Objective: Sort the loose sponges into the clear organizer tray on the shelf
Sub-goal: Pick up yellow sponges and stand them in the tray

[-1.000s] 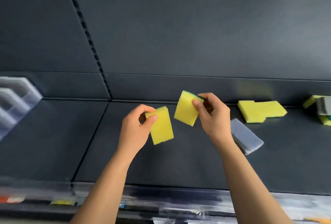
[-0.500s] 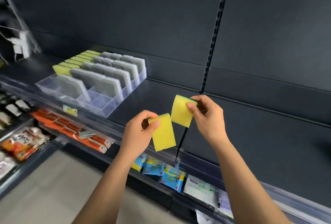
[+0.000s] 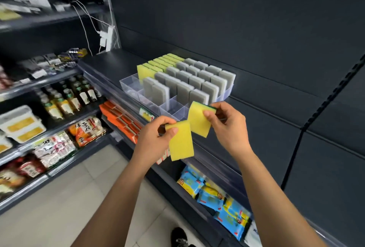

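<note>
My left hand (image 3: 153, 138) pinches a yellow sponge (image 3: 180, 142) by its top edge, hanging it in front of the shelf lip. My right hand (image 3: 230, 126) pinches a second yellow sponge with a green backing (image 3: 198, 119) just to the right and slightly higher. Right behind both sponges, on the dark shelf, stands the clear organizer tray (image 3: 129, 86). Its left row holds upright yellow sponges (image 3: 158, 65), the other rows upright grey sponges (image 3: 197, 80). The tray's front compartments look unfilled.
The dark shelf (image 3: 276, 126) runs right of the tray. Below it lie orange packets (image 3: 120, 118) and blue snack bags (image 3: 219, 197). Shelves at the left carry bottles (image 3: 69, 96) and packaged food. White cables (image 3: 92, 23) hang at the upper left.
The view has swung left from the loose sponges on the shelf to the tray. Both hands, still holding their sponges, now sit right in front of the tray's near corner.
</note>
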Motion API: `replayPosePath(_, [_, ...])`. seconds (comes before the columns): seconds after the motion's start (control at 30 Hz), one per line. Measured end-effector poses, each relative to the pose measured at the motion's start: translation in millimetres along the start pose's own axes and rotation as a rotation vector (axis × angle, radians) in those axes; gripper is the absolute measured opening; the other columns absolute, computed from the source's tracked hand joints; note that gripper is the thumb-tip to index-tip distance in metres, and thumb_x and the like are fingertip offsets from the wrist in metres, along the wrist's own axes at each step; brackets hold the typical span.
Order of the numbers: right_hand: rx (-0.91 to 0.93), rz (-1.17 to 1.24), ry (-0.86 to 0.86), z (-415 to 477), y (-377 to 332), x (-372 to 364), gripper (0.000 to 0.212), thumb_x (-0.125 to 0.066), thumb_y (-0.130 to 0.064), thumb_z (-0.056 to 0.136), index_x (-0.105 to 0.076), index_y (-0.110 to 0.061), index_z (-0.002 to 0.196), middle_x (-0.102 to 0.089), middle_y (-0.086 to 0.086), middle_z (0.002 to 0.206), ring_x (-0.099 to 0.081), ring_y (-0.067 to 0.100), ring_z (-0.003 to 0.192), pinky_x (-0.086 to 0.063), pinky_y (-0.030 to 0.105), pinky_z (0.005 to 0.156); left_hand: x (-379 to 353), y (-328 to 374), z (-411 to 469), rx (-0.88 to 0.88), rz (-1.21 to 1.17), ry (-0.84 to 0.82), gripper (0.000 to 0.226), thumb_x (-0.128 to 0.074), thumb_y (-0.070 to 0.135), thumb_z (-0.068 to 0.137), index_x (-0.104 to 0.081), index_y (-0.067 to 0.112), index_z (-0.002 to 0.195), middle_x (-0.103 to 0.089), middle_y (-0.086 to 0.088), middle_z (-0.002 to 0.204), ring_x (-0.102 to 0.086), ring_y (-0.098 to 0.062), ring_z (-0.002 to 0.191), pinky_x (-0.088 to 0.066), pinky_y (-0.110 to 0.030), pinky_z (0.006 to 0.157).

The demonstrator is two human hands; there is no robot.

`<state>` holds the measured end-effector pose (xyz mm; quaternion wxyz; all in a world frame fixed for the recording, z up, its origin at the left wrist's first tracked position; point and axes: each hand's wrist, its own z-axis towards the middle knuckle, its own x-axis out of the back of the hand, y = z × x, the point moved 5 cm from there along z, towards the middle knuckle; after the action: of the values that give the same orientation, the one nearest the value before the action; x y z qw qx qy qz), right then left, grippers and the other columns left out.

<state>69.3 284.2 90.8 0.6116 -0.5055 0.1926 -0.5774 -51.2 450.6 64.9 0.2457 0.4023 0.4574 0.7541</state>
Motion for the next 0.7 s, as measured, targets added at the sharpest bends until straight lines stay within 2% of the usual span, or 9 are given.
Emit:
replayPosePath(0.1, [0.035,0.008,-0.018,25,-9,-31,0.015,-0.069,-0.031,0.083,-0.063,-0.023,0.094,-0.059,-0.016,0.071,-0.057,0.005,0.067,-0.051,0.028,0.065,27,-11,25,-0.011,0.024,0.031,0.019,-0.065,0.02,0.085,-0.06,0.037,0.085,-0.064,0.018,0.086,-0.058,0.001,0.082,-0.048,-0.026,0.071])
replayPosePath(0.23, [0.041,0.045,-0.071,65,-16,-72,0.022,-0.071,-0.029,0.081,-0.064,-0.017,0.098,-0.058,-0.01,0.071,-0.06,0.019,0.072,-0.055,0.044,0.07,59,-29,65,-0.009,0.044,0.067,0.013,-0.064,0.022,0.086,-0.062,0.034,0.089,-0.064,0.018,0.089,-0.059,-0.002,0.086,-0.05,-0.03,0.074])
replayPosePath(0.3, [0.055,0.05,-0.088,88,-20,-93,0.022,-0.073,-0.028,0.08,-0.064,-0.02,0.097,-0.059,-0.008,0.072,-0.06,0.017,0.071,-0.055,0.045,0.069,77,-39,87,-0.013,0.066,0.088,0.013,-0.064,0.023,0.086,-0.062,0.036,0.089,-0.063,0.02,0.089,-0.058,0.001,0.087,-0.046,-0.027,0.073])
replayPosePath(0.37, [0.086,0.055,-0.103,111,-28,-114,0.024,-0.074,-0.026,0.079,-0.065,-0.02,0.101,-0.061,-0.007,0.074,-0.059,0.015,0.072,-0.055,0.043,0.069,95,-46,110,-0.005,0.081,0.102,0.013,-0.065,0.024,0.086,-0.061,0.037,0.088,-0.064,0.018,0.09,-0.058,-0.001,0.089,-0.045,-0.028,0.073])
replayPosePath(0.47, [0.134,0.003,-0.113,145,-39,-141,0.029,-0.073,-0.028,0.079,-0.067,-0.018,0.106,-0.063,-0.005,0.076,-0.059,0.012,0.07,-0.054,0.035,0.069,118,-54,144,-0.003,0.084,0.105,0.012,-0.065,0.022,0.086,-0.062,0.032,0.09,-0.066,0.011,0.094,-0.061,-0.011,0.092,-0.05,-0.037,0.079])
replayPosePath(0.53, [0.156,-0.042,-0.111,170,-41,-157,0.027,-0.073,-0.028,0.08,-0.068,-0.017,0.104,-0.06,-0.011,0.071,-0.055,0.006,0.065,-0.05,0.029,0.066,131,-59,167,-0.017,0.087,0.101,0.013,-0.065,0.02,0.085,-0.062,0.032,0.089,-0.067,0.008,0.092,-0.062,-0.012,0.089,-0.051,-0.038,0.08])
replayPosePath(0.63, [0.162,-0.072,-0.111,200,-44,-176,0.018,-0.072,-0.025,0.081,-0.067,-0.018,0.097,-0.056,-0.02,0.069,-0.055,0.004,0.065,-0.049,0.029,0.067,146,-66,195,-0.02,0.101,0.099,0.015,-0.067,0.018,0.084,-0.062,0.032,0.087,-0.067,0.007,0.089,-0.062,-0.013,0.085,-0.05,-0.037,0.077])
replayPosePath(0.7, [0.159,-0.093,-0.114,214,-43,-190,0.014,-0.071,-0.024,0.082,-0.065,-0.02,0.094,-0.056,-0.021,0.071,-0.057,0.007,0.069,-0.05,0.031,0.07,155,-72,213,-0.028,0.143,0.102,0.02,-0.068,0.018,0.083,-0.06,0.036,0.085,-0.066,0.008,0.088,-0.061,-0.01,0.081,-0.049,-0.03,0.072])
